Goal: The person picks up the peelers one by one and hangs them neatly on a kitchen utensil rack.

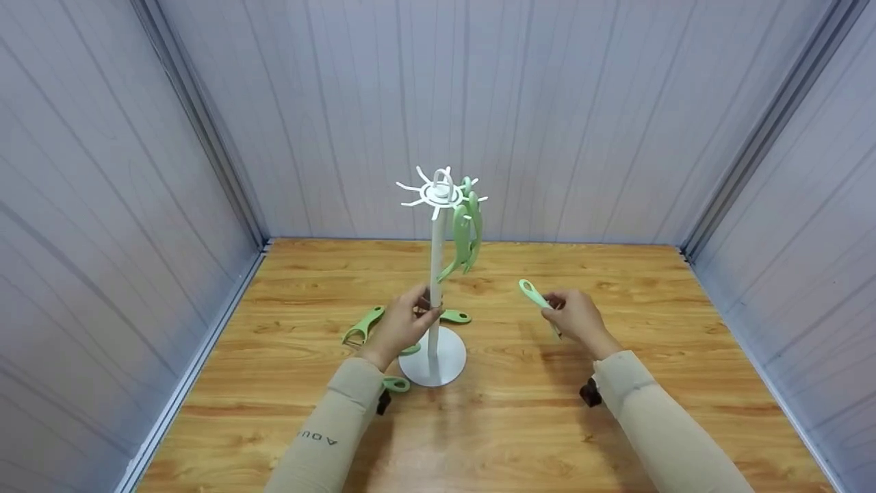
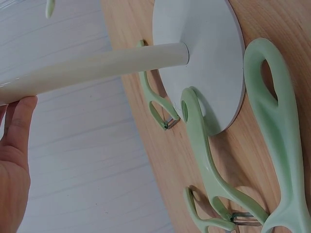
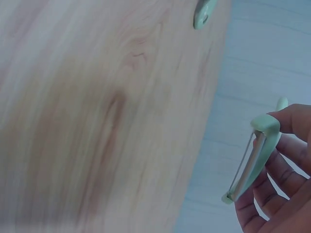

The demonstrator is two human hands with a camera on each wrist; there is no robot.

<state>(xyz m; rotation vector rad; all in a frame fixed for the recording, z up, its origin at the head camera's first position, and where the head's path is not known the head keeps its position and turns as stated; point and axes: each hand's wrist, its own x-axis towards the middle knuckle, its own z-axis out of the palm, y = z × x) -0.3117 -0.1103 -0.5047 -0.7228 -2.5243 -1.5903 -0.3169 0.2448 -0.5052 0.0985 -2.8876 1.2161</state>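
A white rack [image 1: 436, 274] with a round base and radiating hooks stands upright on the wooden table. My left hand [image 1: 405, 323] grips its pole partway up; in the left wrist view the fingers [image 2: 22, 121] lie against the pole [image 2: 112, 63]. Light green peelers [image 1: 462, 236] hang from hooks on the rack's right side. To the right of the rack, my right hand [image 1: 578, 318] holds another green peeler [image 1: 530, 292] above the table, its looped handle end pointing up and left. The right wrist view shows this peeler's metal blade [image 3: 253, 158] facing away from the palm.
Several green peelers lie around the base: one at the left [image 1: 363, 327], one behind the pole [image 1: 455, 316] and one near the left sleeve [image 1: 397, 385]. In the left wrist view a peeler [image 2: 201, 141] overlaps the base [image 2: 214, 29]. Panel walls [image 1: 547, 123] enclose the table.
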